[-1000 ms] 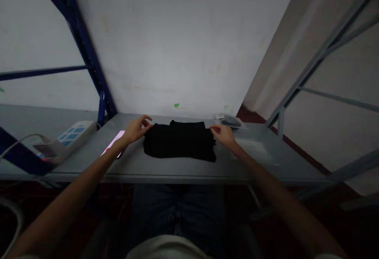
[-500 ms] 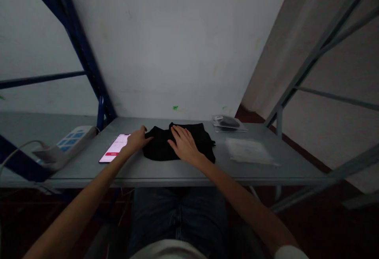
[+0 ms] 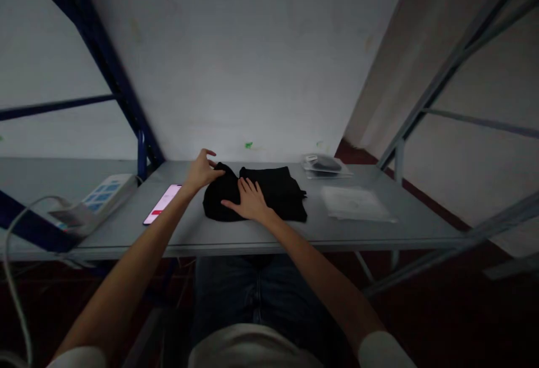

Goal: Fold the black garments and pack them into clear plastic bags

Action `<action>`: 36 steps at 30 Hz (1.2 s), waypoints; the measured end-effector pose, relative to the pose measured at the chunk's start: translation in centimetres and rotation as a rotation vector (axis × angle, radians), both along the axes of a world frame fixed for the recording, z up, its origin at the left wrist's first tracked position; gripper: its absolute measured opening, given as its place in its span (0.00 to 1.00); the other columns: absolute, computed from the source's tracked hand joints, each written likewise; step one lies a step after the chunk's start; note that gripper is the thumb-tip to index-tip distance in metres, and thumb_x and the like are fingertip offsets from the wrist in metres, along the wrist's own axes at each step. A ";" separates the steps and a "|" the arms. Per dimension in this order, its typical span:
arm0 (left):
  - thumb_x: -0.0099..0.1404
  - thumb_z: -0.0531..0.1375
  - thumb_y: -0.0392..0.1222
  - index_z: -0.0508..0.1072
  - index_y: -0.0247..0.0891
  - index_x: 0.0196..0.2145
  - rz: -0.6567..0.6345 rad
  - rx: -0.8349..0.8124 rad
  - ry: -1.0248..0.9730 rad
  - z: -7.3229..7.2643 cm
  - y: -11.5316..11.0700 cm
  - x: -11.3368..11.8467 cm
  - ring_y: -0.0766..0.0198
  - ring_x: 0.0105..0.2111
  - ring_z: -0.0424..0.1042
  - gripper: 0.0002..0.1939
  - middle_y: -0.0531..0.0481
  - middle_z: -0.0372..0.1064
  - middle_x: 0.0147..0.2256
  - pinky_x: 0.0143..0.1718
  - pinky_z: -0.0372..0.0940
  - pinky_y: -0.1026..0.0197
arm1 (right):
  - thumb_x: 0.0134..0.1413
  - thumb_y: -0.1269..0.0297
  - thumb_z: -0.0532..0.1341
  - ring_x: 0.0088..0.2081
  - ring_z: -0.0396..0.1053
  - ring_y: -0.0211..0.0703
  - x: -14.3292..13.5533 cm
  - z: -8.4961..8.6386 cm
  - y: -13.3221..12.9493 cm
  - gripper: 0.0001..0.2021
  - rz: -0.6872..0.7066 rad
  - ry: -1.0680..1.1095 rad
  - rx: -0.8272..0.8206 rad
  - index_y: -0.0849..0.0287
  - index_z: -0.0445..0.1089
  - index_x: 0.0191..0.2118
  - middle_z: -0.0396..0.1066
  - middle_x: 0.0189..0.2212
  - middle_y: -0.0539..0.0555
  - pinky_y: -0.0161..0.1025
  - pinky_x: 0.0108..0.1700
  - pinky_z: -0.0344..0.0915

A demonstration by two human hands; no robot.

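A black cloth item (image 3: 280, 194) lies on the grey shelf in front of me. My left hand (image 3: 202, 171) pinches its upper left edge between thumb and fingers, and that part is lifted a little. With fingers spread and thumb out to the left, my right hand (image 3: 249, 199) rests flat on the middle of the cloth. The cloth's right part lies flat, with a small uneven bit at its right edge.
Left of the cloth is a phone (image 3: 162, 205) with a lit screen, and beyond it a white power strip (image 3: 103, 197). On the right lie clear plastic bags (image 3: 356, 204) and a packaged dark item (image 3: 325, 165). A blue metal frame (image 3: 113, 70) stands at the left.
My left hand has moved up and raised the cloth's left edge. My right hand has shifted left and slightly down across the cloth. The whole view has moved slightly.
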State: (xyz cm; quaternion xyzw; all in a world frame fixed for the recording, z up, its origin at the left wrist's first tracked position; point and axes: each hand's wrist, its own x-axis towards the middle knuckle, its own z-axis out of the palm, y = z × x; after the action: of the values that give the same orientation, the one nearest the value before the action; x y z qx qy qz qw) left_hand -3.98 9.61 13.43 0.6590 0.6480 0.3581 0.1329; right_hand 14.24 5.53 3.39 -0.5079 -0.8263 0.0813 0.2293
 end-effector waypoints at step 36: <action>0.73 0.54 0.43 0.72 0.47 0.62 -0.296 0.120 0.648 -7.0 -6.6 3.3 0.51 0.47 0.73 0.21 0.41 0.73 0.49 0.50 0.65 0.51 | 0.74 0.50 0.44 0.73 0.46 0.52 7.8 -0.4 -2.8 0.33 -0.055 -0.169 0.035 0.69 0.52 0.72 0.50 0.72 0.65 0.52 0.73 0.42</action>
State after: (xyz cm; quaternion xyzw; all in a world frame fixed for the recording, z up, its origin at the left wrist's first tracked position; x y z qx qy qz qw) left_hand -0.72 2.99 6.41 0.8315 0.5319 0.1451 -0.0678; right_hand 22.07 2.76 3.04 -0.5312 -0.8299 0.0176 0.1696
